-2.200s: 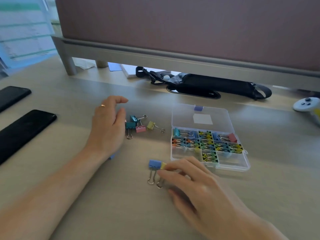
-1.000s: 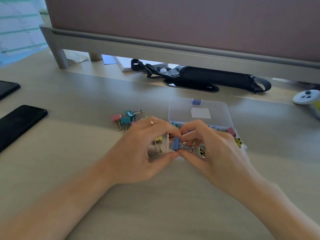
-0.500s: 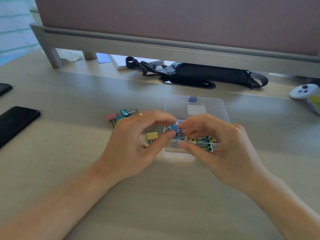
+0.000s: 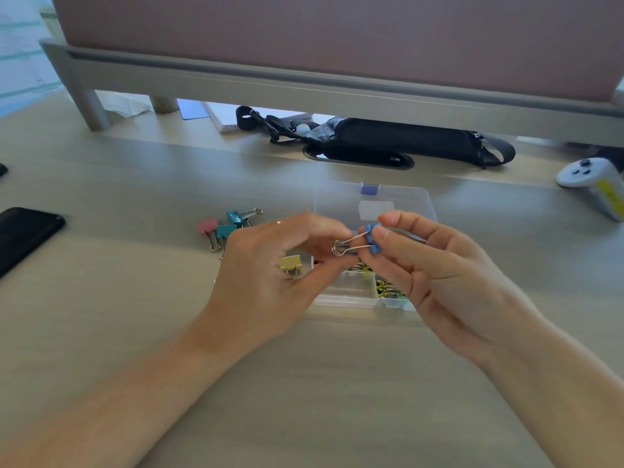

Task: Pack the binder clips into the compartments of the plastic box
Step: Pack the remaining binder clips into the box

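Observation:
Both hands meet above the clear plastic box, whose lid lies open behind them. My right hand pinches the body of a blue binder clip. My left hand pinches that clip's wire handles, which point left. A yellow clip lies on the desk just left of the box, partly behind my left hand. A pink clip and two teal clips lie further left. Coloured clips fill several compartments, mostly hidden by my hands.
A black phone lies at the left edge. A black pouch and a cable slot sit under the raised shelf at the back. A white controller rests at the far right.
My right hand picked the blue clip up from the desk and carried it over the box. My left hand left the loose pile and took hold of the clip's wire handles.

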Available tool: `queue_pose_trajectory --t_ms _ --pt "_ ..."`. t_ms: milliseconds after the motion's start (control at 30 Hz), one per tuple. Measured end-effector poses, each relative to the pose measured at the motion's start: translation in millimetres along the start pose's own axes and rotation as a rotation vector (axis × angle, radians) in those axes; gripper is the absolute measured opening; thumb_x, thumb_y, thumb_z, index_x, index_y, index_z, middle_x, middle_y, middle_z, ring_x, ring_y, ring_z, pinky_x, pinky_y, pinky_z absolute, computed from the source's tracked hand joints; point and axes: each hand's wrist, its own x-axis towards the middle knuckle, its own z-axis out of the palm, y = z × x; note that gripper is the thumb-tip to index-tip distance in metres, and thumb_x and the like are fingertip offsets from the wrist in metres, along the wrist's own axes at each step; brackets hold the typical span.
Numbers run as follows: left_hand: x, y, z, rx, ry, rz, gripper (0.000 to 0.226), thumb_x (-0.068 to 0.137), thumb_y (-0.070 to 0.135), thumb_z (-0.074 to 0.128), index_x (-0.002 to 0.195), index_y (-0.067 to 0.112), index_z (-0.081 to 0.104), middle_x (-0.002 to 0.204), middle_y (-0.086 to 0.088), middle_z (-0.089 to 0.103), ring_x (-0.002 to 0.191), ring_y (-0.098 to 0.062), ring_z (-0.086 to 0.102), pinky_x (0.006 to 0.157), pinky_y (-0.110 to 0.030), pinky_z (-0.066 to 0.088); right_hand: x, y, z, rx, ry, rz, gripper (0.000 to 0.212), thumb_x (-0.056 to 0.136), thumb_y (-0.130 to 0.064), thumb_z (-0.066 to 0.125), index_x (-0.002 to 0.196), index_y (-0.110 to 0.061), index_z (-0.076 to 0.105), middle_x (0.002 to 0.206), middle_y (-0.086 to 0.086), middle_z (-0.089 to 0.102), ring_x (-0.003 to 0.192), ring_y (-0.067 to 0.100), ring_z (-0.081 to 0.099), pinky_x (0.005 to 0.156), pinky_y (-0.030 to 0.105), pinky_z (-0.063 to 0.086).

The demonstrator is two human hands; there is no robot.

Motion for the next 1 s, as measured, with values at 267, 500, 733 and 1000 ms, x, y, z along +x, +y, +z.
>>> queue_pose_trajectory --t_ms 267,500,733,1000 --pt "-1.3 4.8 1.2 0.001 -0.012 -0.04 0.021 0.084 0.024 0.083 0.104 0.019 0.078 0.088 0.012 0.078 0.079 -0.007 0.075 0.078 -0.028 0.06 4.9 1.5 -8.6 -0.164 0.056 -0.13 0.038 0.067 -0.013 0.076 0.103 -0.005 0.07 0.087 0.011 0.078 0.079 0.017 0.077 0.072 0.02 0.06" --pt "1.1 -2.1 -7.7 0.043 -0.055 -0.128 0.012 0.086 0.011 0.079 0.091 0.022 0.078 0.087 0.018 0.077 0.082 0.004 0.073 0.081 -0.005 0.048 8.6 -4.3 -26.3 -0.74 -0.105 -0.392 0.015 0.078 -0.013 0.08 0.093 -0.017 0.078 0.09 0.004 0.08 0.086 0.015 0.076 0.081 0.025 0.062" --pt "-2.1 -3.0 -15.0 0.205 -0.163 0.069 0.005 0.087 0.011 0.08 0.09 0.015 0.082 0.082 0.02 0.071 0.077 0.009 0.066 0.082 -0.005 0.044 7.1 -4.3 -41.7 -1.155 -0.252 -0.585 0.022 0.086 -0.002 0.079 0.101 -0.018 0.08 0.099 -0.016 0.077 0.096 0.001 0.075 0.085 0.016 0.058" --pt "-4.5 -17.2 -13.7 0.419 -0.281 0.297 0.011 0.095 0.018 0.071 0.091 0.016 0.081 0.09 0.006 0.077 0.085 -0.021 0.069 0.073 -0.044 0.053 11.3 -11.4 -51.7 -1.365 -0.323 -0.607 0.031 0.082 -0.01 0.08 0.106 -0.03 0.08 0.108 -0.02 0.073 0.106 0.004 0.069 0.092 0.02 0.053"
